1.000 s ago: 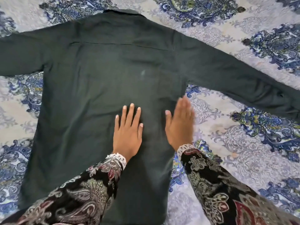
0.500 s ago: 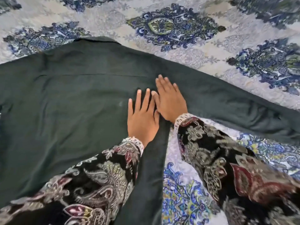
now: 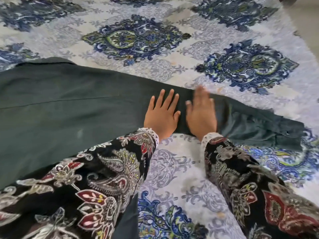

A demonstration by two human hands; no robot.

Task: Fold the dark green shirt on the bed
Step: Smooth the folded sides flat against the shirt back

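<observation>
The dark green shirt (image 3: 69, 107) lies back-up and spread flat on the bed, collar at the far side. Its right sleeve (image 3: 250, 125) stretches out to the right, cuff near the frame's right edge. My left hand (image 3: 162, 114) rests flat, palm down with fingers spread, on the upper part of that sleeve. My right hand (image 3: 202, 114) lies flat beside it on the same sleeve, blurred with motion. Neither hand grips the cloth. My patterned black sleeves hide the shirt's lower right part.
The bed is covered by a pale bedspread (image 3: 172, 169) with blue and green floral medallions. The bed's edge and a strip of floor (image 3: 307, 19) show at the top right.
Both hands have slid from the shirt's lower back up and rightward, now onto the right sleeve. The view has swung right, leaving the shirt's left side out of frame.
</observation>
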